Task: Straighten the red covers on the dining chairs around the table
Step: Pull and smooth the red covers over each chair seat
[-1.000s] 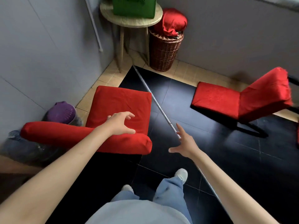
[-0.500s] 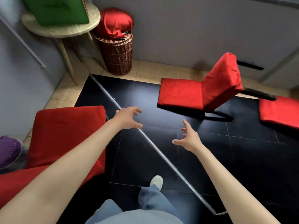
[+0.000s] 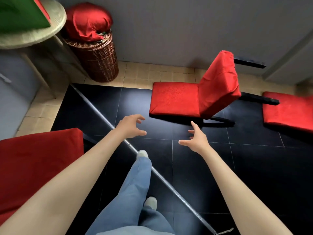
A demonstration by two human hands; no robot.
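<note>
Just short of the red-covered chair [image 3: 196, 97], my left hand [image 3: 131, 127] and right hand [image 3: 197, 140] hovering, fingers spread and loosely curled (holding nothing), another red seat [image 3: 39, 160] lying left of it.

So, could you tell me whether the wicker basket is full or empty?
Full: a bundle of red cloth bulges above the wicker basket rim.

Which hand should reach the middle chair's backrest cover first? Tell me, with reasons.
Right, probably. The right hand hangs open nearer the backrest cover, with only bare floor between. The left hand, also open, is farther left, closer to the seat's front edge.
</note>
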